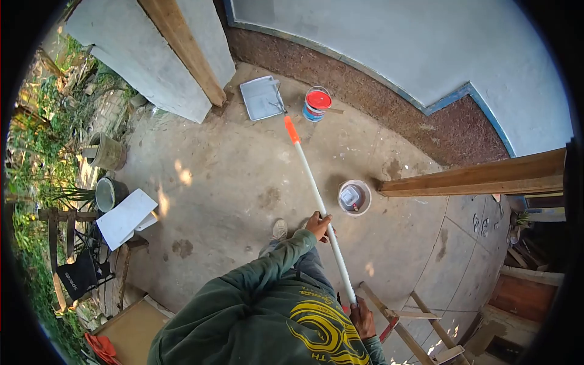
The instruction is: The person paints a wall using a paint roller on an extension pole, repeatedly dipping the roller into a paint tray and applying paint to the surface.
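A long white paint roller pole point(312, 184) with an orange end slants across the view. My left hand point(317, 226) is closed around its middle. Lower down, my right hand point(363, 317) is closed around the near end of the pole, close to my body. The pole's far end reaches a paint tray point(256, 108) on the floor, where a thin metal roller frame point(281, 105) shows at the tray's right edge. The roller head is hard to make out against the pale tray. Beside the tray stands a paint bucket point(314, 114) with a red top.
A pale bucket point(364, 205) with a container inside stands right of the pole. Wooden posts point(474, 175) rise at right and upper left. A wooden ladder point(404, 336) is near my right side. Buckets point(107, 193) and a white board point(126, 219) are at left; a painted wall point(389, 48) is ahead.
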`<state>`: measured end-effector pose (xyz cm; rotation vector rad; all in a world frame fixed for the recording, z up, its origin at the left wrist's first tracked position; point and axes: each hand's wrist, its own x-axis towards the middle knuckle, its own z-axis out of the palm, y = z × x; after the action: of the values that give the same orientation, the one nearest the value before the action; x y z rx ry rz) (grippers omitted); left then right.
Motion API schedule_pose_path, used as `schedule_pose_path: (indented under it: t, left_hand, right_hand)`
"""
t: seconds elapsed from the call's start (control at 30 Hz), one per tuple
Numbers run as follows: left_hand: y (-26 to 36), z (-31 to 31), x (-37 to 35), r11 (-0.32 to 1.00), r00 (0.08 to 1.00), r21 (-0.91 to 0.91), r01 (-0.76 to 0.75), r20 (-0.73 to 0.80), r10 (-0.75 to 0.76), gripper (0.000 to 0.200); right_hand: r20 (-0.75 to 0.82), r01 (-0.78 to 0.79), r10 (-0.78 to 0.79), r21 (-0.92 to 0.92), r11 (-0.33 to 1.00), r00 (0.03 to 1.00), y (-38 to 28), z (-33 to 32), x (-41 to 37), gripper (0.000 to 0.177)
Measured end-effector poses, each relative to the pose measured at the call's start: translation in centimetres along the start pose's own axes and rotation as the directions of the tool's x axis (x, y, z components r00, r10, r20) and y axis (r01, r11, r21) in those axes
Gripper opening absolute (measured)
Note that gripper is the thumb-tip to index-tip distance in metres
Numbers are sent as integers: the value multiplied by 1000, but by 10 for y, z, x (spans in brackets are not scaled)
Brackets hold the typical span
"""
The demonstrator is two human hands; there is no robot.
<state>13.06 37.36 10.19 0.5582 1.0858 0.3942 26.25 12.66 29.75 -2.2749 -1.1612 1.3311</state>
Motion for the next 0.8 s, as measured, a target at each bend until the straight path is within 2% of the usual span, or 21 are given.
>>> schedule_pose_path:
  t: [0.13,0.17,0.23,0.5,0.7,0.77,0.8]
  left_hand:
    - [-39,-11,17,993,992,-2,118,-49,-118,30]
    - [-46,-14,21,993,991,-7,122,-49,-122,30]
    - [-56,-18,24,988,985,60,143,-101,-137,30]
    - [-80,-29,33,984,970,16,176,-171,-171,30]
    - [-89,-42,43,968,953,98,231,-225,-205,30]
    - [-90,-49,37,970,965,31,240,-113,-235,33]
    - [-92,-54,35,970,965,31,240,-118,-235,33]
  right_hand:
    - [12,47,-47,-4,999,999,10,15,11,32]
    - [9,83,-83,7,997,997,13,19,15,34]
    - [38,59,-59,-9,998,998,21,27,27,35]
    - [95,-21,23,-29,999,995,22,47,55,40]
    - [77,60,-51,-115,992,996,31,71,91,40]
    - [47,82,-76,-158,984,996,29,80,105,40]
    - [51,86,-79,-155,984,996,27,83,114,40]
